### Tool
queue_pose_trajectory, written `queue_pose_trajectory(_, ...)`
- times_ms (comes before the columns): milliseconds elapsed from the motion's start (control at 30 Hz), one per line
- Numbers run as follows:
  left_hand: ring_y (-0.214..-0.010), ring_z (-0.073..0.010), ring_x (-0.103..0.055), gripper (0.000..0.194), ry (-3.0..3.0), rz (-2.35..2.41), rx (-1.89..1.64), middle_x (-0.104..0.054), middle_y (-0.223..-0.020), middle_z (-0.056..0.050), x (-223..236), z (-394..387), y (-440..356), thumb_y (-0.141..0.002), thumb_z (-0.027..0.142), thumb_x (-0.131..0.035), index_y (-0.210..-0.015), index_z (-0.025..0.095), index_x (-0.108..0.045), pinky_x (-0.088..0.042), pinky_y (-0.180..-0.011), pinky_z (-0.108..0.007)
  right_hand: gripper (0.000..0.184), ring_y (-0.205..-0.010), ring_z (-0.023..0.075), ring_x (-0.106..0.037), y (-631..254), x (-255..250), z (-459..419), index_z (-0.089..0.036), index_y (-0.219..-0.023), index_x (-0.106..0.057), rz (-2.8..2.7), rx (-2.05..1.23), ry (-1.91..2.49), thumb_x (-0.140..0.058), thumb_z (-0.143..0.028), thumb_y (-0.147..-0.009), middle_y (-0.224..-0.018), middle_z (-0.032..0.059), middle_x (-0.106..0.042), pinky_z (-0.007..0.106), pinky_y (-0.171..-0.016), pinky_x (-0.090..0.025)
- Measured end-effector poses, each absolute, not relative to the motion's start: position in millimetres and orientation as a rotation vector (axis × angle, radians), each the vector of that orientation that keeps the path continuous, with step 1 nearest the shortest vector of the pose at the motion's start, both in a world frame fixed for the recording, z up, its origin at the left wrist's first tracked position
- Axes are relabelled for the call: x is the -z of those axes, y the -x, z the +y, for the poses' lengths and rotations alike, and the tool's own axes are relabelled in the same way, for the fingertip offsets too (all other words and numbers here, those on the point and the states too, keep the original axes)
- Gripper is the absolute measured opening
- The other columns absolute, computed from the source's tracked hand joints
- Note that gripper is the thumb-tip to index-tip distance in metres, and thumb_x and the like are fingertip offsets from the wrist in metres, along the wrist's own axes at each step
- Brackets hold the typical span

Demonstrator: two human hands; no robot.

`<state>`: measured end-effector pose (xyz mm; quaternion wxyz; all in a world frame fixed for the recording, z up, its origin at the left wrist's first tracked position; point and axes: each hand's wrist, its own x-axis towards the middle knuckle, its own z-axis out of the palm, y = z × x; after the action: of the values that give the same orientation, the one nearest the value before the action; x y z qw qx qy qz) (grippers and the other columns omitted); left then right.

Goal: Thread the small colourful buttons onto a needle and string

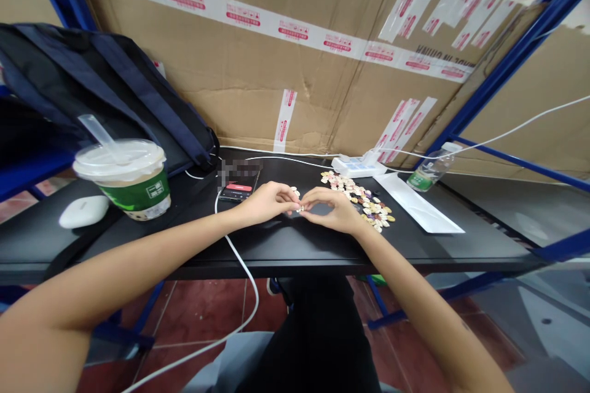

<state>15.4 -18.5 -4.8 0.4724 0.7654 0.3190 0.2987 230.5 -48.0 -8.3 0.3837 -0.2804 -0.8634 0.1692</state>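
Above the black tabletop (pixel 184 252), my left hand (pixel 271 202) and my right hand (pixel 335 210) meet at the fingertips. Both are closed in a pinch on one small pale piece (pixel 300 209), too tiny to make out fully. Just behind the fingertips lies another small cream piece (pixel 295 191). To the right, partly hidden by my right hand, a loose heap of small flower-like pieces (pixel 378 215) spreads out in cream, yellow, pink, purple and brown.
A phone (pixel 237 187) lies left of my hands, near a lidded drink cup (pixel 133 181), a white earbud case (pixel 83 212) and a backpack (pixel 152 86). Rightward are a power strip (pixel 357 167), a white packet (pixel 417 202) and a bottle (pixel 431 169). A white cable (pixel 249 276) hangs over the edge.
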Motion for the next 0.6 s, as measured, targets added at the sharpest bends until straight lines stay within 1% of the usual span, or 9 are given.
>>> queue_pose_trajectory(100,-0.081,-0.0174,-0.065,0.016,-2.237,0.9,-0.792,-0.069,-0.089,-0.007,2,-18,-10,-0.085,0.028,-0.065,-0.093,0.014,-0.069,-0.05,-0.078,-0.03,0.011,-0.075,0.0148,-0.062,-239,8,-45,-0.02,-0.094,-0.069,-2.274,-0.348,0.807,-0.067,-0.025,-0.084,-0.089,0.0049,-0.069,0.03,-0.072,-0.053)
queue_pose_trajectory(200,-0.088,-0.02,-0.062,0.011,-2.553,1.092,-0.751,-0.065,-0.094,-0.007,2,-13,-3,-0.086,0.025,-0.062,-0.088,0.016,-0.067,-0.046,-0.081,-0.031,0.005,-0.073,0.0156,-0.06,-254,7,-40,-0.02,-0.086,-0.068,-2.356,-0.253,0.889,-0.065,-0.023,-0.083,-0.084,0.004,-0.068,0.031,-0.073,-0.051)
queue_pose_trajectory(300,-0.085,-0.0218,-0.061,0.021,-2.575,1.203,-0.633,-0.064,-0.09,-0.007,5,-8,2,-0.085,0.037,-0.065,-0.084,0.016,-0.064,-0.044,-0.075,-0.03,0.002,-0.078,0.0189,-0.061,-265,5,-37,-0.02,-0.082,-0.067,-2.396,-0.127,0.953,-0.065,-0.021,-0.082,-0.082,0.0045,-0.067,0.035,-0.078,-0.05)
queue_pose_trajectory(367,-0.082,-0.0221,-0.06,0.027,-2.552,1.246,-0.611,-0.064,-0.088,-0.007,8,-5,3,-0.083,0.044,-0.066,-0.081,0.017,-0.063,-0.042,-0.071,-0.029,0.004,-0.083,0.0213,-0.061,-268,3,-37,-0.021,-0.085,-0.067,-2.387,-0.068,0.956,-0.065,-0.021,-0.081,-0.085,0.0054,-0.067,0.038,-0.082,-0.05)
queue_pose_trajectory(400,-0.081,-0.022,-0.061,0.028,-2.543,1.251,-0.611,-0.064,-0.087,-0.007,9,-4,3,-0.083,0.044,-0.066,-0.08,0.017,-0.063,-0.041,-0.069,-0.028,0.006,-0.086,0.0223,-0.062,-267,3,-37,-0.021,-0.088,-0.067,-2.381,-0.056,0.945,-0.065,-0.021,-0.082,-0.087,0.006,-0.068,0.039,-0.083,-0.05)
queue_pose_trajectory(600,-0.072,-0.0174,-0.063,0.017,-2.355,1.127,-0.559,-0.068,-0.079,-0.003,10,-1,2,-0.081,0.033,-0.069,-0.081,0.017,-0.065,-0.042,-0.065,-0.025,0.022,-0.097,0.023,-0.062,-248,4,-37,-0.023,-0.11,-0.069,-2.421,-0.068,0.853,-0.062,-0.026,-0.089,-0.104,0.0085,-0.066,0.04,-0.09,-0.05)
